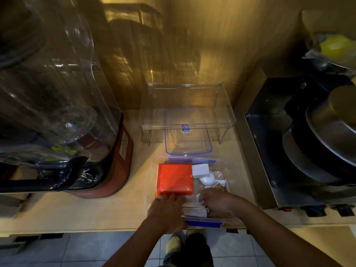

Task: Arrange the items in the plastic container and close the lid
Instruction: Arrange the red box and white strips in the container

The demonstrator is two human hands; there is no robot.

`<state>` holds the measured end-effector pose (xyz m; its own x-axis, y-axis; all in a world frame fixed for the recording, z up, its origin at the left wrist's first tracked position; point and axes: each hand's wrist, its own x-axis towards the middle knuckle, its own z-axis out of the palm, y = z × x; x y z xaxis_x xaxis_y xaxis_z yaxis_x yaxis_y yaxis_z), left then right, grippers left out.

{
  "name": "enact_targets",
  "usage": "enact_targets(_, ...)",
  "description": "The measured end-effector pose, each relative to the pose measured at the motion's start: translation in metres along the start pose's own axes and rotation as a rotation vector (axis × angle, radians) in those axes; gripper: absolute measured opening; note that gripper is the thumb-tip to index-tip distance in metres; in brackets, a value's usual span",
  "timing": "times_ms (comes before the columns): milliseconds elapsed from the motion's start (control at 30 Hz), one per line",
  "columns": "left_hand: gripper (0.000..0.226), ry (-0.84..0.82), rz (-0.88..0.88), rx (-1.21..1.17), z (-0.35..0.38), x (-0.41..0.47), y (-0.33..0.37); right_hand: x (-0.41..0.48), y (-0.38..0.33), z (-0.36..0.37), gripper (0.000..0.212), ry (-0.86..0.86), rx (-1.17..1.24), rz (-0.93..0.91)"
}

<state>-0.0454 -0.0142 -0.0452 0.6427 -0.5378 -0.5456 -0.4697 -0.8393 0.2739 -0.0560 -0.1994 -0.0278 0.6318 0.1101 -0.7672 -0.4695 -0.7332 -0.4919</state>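
Note:
A clear plastic container (230, 171) with blue clips stands open at the counter's front edge. Inside lie an orange packet (175, 179), a white block (200, 170), a white round piece (207, 179) and small sachets (219, 186). Both hands reach into its near end. My left hand (166, 211) rests against the orange packet's near edge, fingers on a stack of pale paper packets (193, 209). My right hand (219, 202) is curled over the same stack and pinches a small white packet. The clear lid (187, 132) with a blue rim lies flat behind the container.
A clear acrylic riser shelf (187, 105) straddles the lid's far half. A blender with a red base (107, 166) stands at the left. At the right, a steel appliance (300, 151) carries stacked pans. Tiled floor shows below the counter edge.

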Motion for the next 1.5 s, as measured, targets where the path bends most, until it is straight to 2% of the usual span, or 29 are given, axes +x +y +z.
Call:
enact_targets(67, 0.075, 0.007, 0.019, -0.01, 0.0, 0.0, -0.001, -0.001, 0.003, -0.001, 0.023, 0.046, 0.23, 0.059)
enact_targets(100, 0.074, 0.005, 0.03, -0.015, 0.0, -0.001, -0.001, -0.001, 0.007, -0.001, 0.022, 0.091, 0.206, 0.046)
enact_targets(200, 0.071, -0.011, 0.043, -0.005, -0.001, 0.0, -0.001, 0.001, 0.017, -0.001, 0.032, 0.243, -0.202, -0.125)
enact_targets(300, 0.073, -0.003, 0.034, 0.006, -0.001, 0.001, 0.0, 0.005, 0.022, 0.003, 0.049, 0.242, -0.621, -0.277)
enact_targets(367, 0.074, 0.0, 0.034, 0.014, -0.001, 0.001, 0.0, 0.008, 0.022, 0.005, 0.048, 0.254, -0.765, -0.303)
enact_targets(533, 0.075, -0.031, 0.021, 0.042, -0.002, 0.001, 0.0, 0.012, 0.025, -0.001, 0.032, 0.231, -0.718, -0.191)
enact_targets(700, 0.075, -0.057, 0.024, 0.07, -0.004, 0.001, 0.0, 0.014, 0.028, 0.001, 0.057, 0.317, -0.765, -0.213)
enact_targets(833, 0.075, -0.082, 0.017, 0.003, -0.004, 0.001, 0.001, 0.017, 0.025, 0.01, 0.045, 0.39, -0.784, -0.179)
enact_targets(933, 0.076, -0.059, 0.019, -0.014, -0.002, 0.001, 0.001, 0.013, 0.017, 0.01, 0.035, 0.544, -0.793, -0.099)
enact_targets(1000, 0.076, -0.015, 0.029, -0.004, 0.001, 0.001, 0.001, 0.011, 0.016, 0.008, 0.033, 0.592, -0.761, -0.12)
enact_targets(1067, 0.077, 0.03, 0.047, 0.013, 0.003, 0.001, 0.0, 0.007, 0.019, 0.005, 0.033, 0.559, -0.627, -0.131)
enact_targets(1167, 0.08, 0.036, 0.046, -0.001, 0.004, 0.003, -0.001, 0.003, 0.02, 0.003, 0.033, 0.263, -0.383, -0.133)
enact_targets(1233, 0.08, 0.02, 0.04, -0.03, 0.005, 0.004, -0.002, -0.002, 0.014, 0.001, 0.034, 0.102, -0.402, -0.014)
enact_targets(1300, 0.081, 0.024, 0.047, -0.043, 0.005, 0.004, -0.002, -0.003, 0.007, 0.0, 0.034, 0.037, -0.395, -0.008)
enact_targets(1400, 0.082, 0.043, 0.074, -0.047, 0.005, 0.004, -0.003, -0.001, -0.002, 0.004, 0.022, 0.007, -0.359, -0.092)
enact_targets(1500, 0.082, 0.053, 0.081, -0.039, 0.003, 0.002, -0.001, 0.002, 0.003, 0.002, 0.023, 0.126, -0.377, -0.153)
